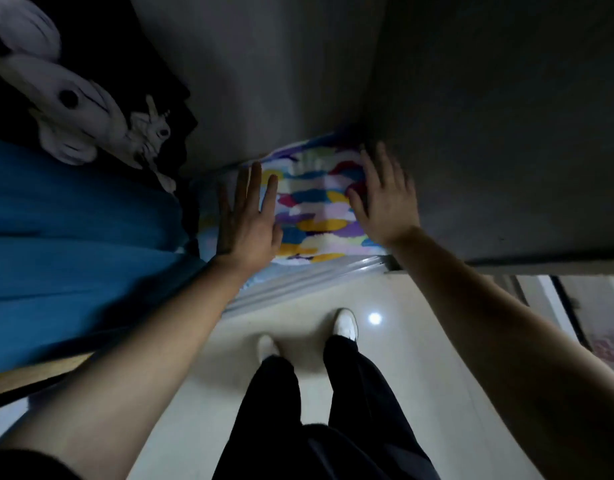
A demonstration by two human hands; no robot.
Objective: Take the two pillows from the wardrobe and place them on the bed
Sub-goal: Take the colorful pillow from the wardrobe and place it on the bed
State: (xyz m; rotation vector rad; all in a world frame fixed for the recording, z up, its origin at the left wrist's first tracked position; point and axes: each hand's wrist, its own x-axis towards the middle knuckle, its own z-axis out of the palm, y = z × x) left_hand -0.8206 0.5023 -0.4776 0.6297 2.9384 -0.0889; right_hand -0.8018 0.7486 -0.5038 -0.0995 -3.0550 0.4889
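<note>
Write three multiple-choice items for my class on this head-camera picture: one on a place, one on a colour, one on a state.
1. Where is the patterned pillow?
A. On the floor by the shoes
B. Low in the wardrobe opening, between the two hands
C. On the blue cloth

2. What colour is the large cloth at the left?
A. Blue
B. Red
C. Yellow

3. How are the left hand and right hand set?
A. Both clenched in fists
B. Both open, fingers spread, at the pillow's two sides
C. One holds a shoe

Answers: 1 B, the pillow lies just behind the wardrobe's sill; 2 A, the cloth is plainly blue; 3 B, fingers are extended on each side, with no closed grip.
</note>
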